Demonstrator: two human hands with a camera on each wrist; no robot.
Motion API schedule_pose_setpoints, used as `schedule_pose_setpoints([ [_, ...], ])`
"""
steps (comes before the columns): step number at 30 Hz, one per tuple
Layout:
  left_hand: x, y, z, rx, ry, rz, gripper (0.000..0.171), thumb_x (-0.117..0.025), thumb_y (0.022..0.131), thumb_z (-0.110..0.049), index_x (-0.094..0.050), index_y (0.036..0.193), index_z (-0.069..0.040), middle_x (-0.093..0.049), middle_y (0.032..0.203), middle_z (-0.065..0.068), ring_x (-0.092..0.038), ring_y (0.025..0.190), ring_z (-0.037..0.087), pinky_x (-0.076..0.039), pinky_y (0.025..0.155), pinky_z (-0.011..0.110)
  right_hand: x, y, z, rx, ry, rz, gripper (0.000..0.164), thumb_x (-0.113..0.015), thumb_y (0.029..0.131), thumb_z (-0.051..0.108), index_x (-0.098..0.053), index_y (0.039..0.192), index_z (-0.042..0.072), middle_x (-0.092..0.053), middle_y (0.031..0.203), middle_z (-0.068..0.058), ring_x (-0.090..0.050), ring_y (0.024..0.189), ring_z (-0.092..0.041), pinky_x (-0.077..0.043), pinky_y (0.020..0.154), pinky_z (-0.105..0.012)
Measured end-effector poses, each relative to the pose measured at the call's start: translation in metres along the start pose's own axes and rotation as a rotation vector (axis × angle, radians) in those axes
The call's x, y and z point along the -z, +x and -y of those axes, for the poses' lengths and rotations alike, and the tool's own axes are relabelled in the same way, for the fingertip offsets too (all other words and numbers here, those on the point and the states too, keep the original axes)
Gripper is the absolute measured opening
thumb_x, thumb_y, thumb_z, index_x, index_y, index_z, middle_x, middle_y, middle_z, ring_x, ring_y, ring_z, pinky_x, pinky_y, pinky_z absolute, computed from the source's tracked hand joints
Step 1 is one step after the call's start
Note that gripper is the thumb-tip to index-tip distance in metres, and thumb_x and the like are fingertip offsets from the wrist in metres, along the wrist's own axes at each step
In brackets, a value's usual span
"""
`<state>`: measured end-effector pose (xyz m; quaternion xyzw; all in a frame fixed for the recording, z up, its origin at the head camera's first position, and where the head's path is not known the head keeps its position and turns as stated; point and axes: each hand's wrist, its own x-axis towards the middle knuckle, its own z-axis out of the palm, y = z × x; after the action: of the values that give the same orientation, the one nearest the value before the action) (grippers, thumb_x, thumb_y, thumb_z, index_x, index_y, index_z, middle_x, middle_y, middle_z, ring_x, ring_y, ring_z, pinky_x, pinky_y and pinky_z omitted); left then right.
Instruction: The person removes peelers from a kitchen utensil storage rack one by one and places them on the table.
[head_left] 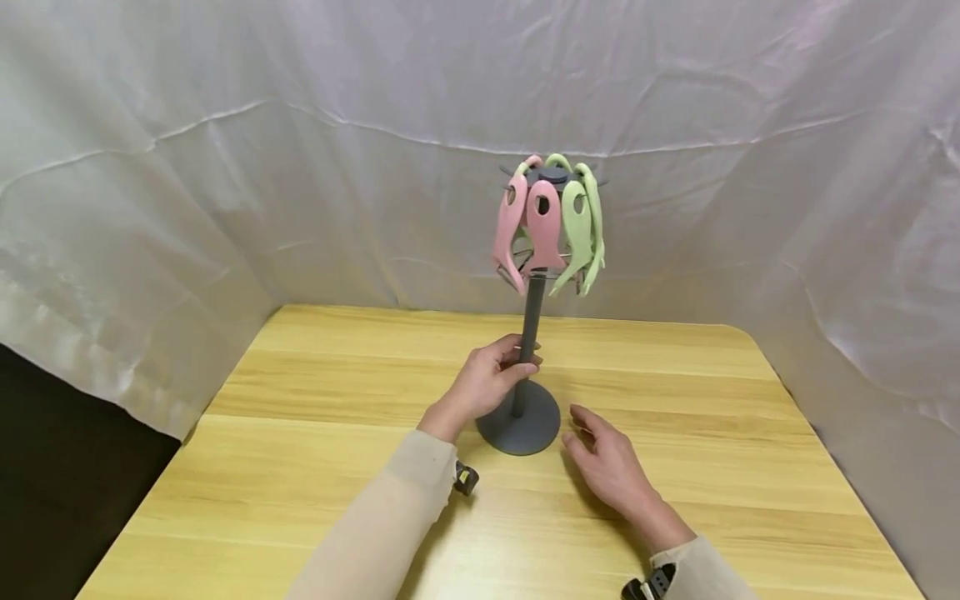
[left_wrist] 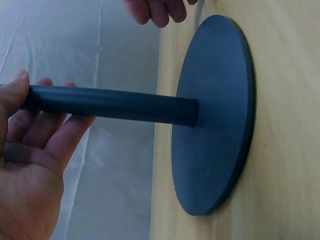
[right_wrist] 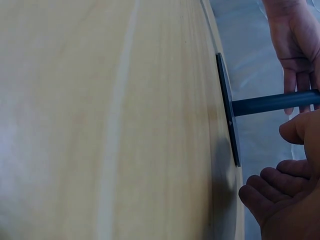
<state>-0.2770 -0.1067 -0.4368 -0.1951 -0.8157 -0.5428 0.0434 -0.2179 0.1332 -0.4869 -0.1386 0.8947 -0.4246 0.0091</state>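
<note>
Stand (head_left: 533, 312) in left hand (head_left: 486, 380), yellow wrist patch (head_left: 464, 477)

2 wrist views — dim, bluish

Head view, upper centre: rear pink and pale-green fish-shaped clips (head_left: 558, 160) mostly hidden behind front ones; count uncertain. Centre: slim dark grey pole (head_left: 533, 312) hides part of left hand (head_left: 483, 383). Left-wrist view: pole cut at left edge. Right-wrist view, lower right: right hand (right_wrist: 292, 200) cropped by edge.
</note>
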Motion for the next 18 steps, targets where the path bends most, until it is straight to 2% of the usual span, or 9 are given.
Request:
schedule_pose_setpoints([
  [7, -0.0004, 0.0030, -0.0016, 0.018, -0.042, 0.055, 0.025, -0.068, 0.105, -0.021, -0.068, 0.130, -0.017, -0.080, 0.116, 0.004, -0.076, 0.110, 0.014, -0.059, 0.098, 0.041, 0.0021, -0.0009, -0.0037, -0.011, 0.001, -0.009, 0.053, -0.064, 0.106, 0.019, -0.051, 0.153, -0.002, -0.058, 0.150, -0.025, -0.062, 0.133, -0.042, -0.051, 0.109, -0.053],
  [18, -0.0035, -0.0027, 0.0005, 0.026, -0.061, 0.032, 0.031, -0.067, 0.105, -0.022, -0.068, 0.136, -0.022, -0.079, 0.118, 0.000, -0.075, 0.110, 0.015, -0.059, 0.098, 0.042, 0.0024, -0.0024, -0.0039, -0.042, 0.008, -0.014, 0.052, -0.063, 0.107, 0.018, -0.050, 0.153, -0.002, -0.057, 0.150, -0.026, -0.062, 0.133, -0.043, -0.052, 0.109, -0.053],
])
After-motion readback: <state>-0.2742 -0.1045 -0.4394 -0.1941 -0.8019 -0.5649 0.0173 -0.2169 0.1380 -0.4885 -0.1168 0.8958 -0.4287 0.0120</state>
